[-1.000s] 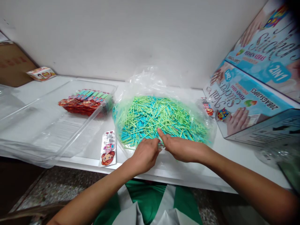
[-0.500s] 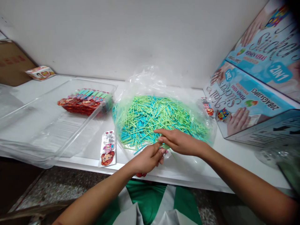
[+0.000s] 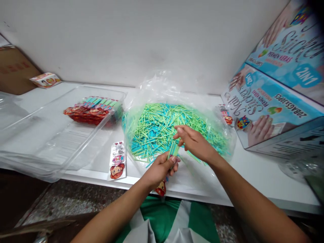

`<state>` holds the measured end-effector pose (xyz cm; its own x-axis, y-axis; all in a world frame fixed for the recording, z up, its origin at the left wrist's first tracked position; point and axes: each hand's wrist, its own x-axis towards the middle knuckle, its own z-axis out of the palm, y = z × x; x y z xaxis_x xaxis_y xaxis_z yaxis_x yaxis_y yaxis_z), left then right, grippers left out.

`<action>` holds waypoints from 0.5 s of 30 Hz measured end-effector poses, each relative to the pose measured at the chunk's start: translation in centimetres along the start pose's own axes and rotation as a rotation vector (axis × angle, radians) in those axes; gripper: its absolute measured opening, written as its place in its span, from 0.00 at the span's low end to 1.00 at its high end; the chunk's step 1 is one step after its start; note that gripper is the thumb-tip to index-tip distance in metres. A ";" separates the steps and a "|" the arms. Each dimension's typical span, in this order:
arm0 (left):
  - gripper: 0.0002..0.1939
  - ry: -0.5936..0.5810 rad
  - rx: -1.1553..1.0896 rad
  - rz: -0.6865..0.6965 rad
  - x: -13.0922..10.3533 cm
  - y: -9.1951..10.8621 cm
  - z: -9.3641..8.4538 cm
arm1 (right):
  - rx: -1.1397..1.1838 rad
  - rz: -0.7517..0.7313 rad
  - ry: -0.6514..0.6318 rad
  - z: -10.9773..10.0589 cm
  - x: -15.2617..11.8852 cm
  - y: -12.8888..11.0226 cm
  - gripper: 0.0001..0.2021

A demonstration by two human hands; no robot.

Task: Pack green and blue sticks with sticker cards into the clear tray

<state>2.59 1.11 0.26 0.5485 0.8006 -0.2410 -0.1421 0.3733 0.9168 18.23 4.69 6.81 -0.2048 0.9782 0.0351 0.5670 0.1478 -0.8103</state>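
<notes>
My left hand (image 3: 160, 170) is closed round a small printed packet (image 3: 161, 189) with a red-haired cartoon figure at its lower end. Several thin green and blue sticks (image 3: 173, 149) poke up out of that grip. Just to the right and above, my right hand (image 3: 193, 141) has its fingers apart and bent, with nothing visible in them. Behind both hands a big heap of green and blue sticks (image 3: 162, 125) lies in a clear plastic bag (image 3: 158, 89). A matching flat packet (image 3: 117, 162) rests on the table left of my left hand.
On the left is a clear plastic tray (image 3: 48, 126) holding a stack of packets with sticks (image 3: 93, 109). Large blue printed boxes (image 3: 275, 98) stand at the right, with another packet (image 3: 225, 114) beside them. A small carton (image 3: 45, 80) and a brown box (image 3: 16, 69) sit back left.
My right hand has lifted away from my left, up and to the right, and its fingers have spread. The sticks and the packet in my left hand now show more plainly.
</notes>
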 end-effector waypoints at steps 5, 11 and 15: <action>0.16 0.021 -0.065 0.023 -0.2 0.2 -0.6 | 0.288 0.147 -0.137 0.4 -1.5 2.0 0.13; 0.16 0.004 -0.047 0.032 -0.3 0.7 -0.4 | 0.359 0.104 -0.113 1.5 -1.9 2.6 0.10; 0.16 -0.004 -0.044 0.028 -0.3 0.9 -0.6 | 0.383 0.081 -0.122 1.4 -1.8 2.8 0.09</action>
<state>1.81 1.43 1.01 0.5470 0.8092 -0.2142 -0.1930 0.3709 0.9084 19.09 3.12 3.62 -0.2778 0.9565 -0.0892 0.2518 -0.0171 -0.9676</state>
